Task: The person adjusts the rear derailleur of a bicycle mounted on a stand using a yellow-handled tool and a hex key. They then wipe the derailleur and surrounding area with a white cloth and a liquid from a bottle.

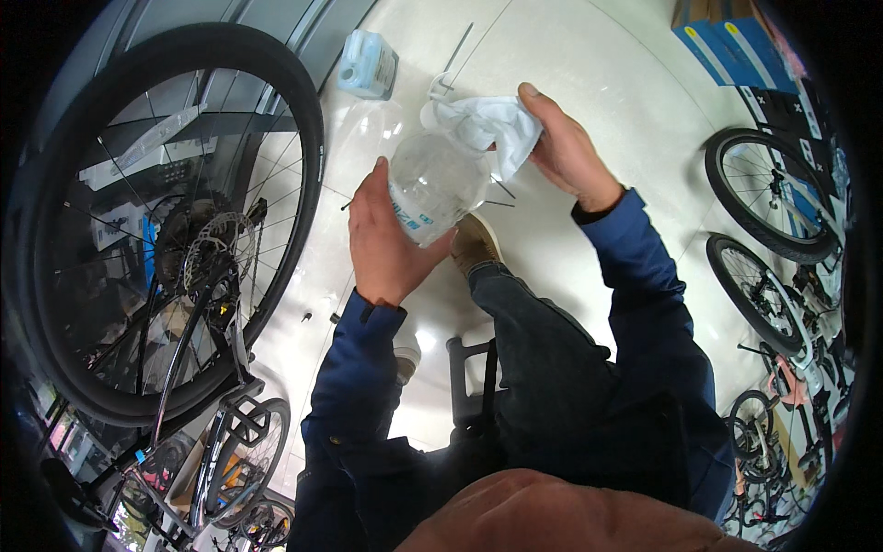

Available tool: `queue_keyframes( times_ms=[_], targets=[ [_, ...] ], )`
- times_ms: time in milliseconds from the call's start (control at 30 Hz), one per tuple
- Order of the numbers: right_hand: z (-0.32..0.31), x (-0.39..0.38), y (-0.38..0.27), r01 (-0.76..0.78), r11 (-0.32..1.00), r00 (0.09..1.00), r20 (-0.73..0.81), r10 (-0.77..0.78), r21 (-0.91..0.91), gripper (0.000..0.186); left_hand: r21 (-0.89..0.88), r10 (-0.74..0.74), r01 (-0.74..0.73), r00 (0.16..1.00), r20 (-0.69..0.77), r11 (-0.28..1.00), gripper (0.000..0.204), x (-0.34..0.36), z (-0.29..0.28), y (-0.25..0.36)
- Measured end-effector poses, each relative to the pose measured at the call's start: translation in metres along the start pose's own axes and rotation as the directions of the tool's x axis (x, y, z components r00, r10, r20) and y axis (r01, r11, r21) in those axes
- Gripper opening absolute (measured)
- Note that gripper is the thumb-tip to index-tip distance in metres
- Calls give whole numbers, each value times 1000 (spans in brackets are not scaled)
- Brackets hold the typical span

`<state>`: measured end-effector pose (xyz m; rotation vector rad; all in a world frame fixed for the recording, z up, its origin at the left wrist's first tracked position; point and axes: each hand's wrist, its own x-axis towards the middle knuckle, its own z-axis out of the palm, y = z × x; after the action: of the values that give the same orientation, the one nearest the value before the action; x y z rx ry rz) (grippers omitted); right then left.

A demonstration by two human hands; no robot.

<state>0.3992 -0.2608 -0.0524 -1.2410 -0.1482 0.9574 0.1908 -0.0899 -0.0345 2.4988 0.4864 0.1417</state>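
Observation:
My left hand (379, 230) is wrapped round the side of a clear plastic bottle or tub (440, 179) with blue print, tilted in front of me. Between the fingers and thumb of my right hand (568, 147) is a crumpled white cloth (497, 129), hanging at the container's far right edge. Whether the cloth touches the container I cannot tell. Beyond them on the floor stands a pale blue plastic jug (368, 66), and nearer lies another clear plastic piece (368, 124), partly behind the container.
A large bicycle wheel (308, 175) with a disc brake rotor (221, 244) stands close on my left. Several more bicycles (782, 198) line the right side. Blue boxes (736, 46) are stacked at the far right. A thin metal rod (460, 48) lies beyond my hands.

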Motion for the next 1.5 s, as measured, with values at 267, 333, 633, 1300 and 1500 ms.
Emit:
queue_keyframes(
  times_ms=[267,333,633,1300,1500],
  targets=[
    [22,13,92,-5,996,1000,-6,5,-94,35,272,-94,65,991,96,960,115,-20,-14,-15],
    [24,12,101,-6,994,1000,17,8,-111,36,330,-124,82,986,109,940,115,-22,-13,-16],
    [17,11,103,-204,937,974,36,223,-283,39,511,-186,70,966,179,857,116,-24,-18,-12],
    [22,21,126,-200,948,970,85,227,-248,39,605,-257,88,946,199,791,117,-21,-23,-7],
    [17,23,132,-255,927,950,110,294,-274,39,644,-277,59,929,244,763,118,-20,-22,-5]
  ],
)
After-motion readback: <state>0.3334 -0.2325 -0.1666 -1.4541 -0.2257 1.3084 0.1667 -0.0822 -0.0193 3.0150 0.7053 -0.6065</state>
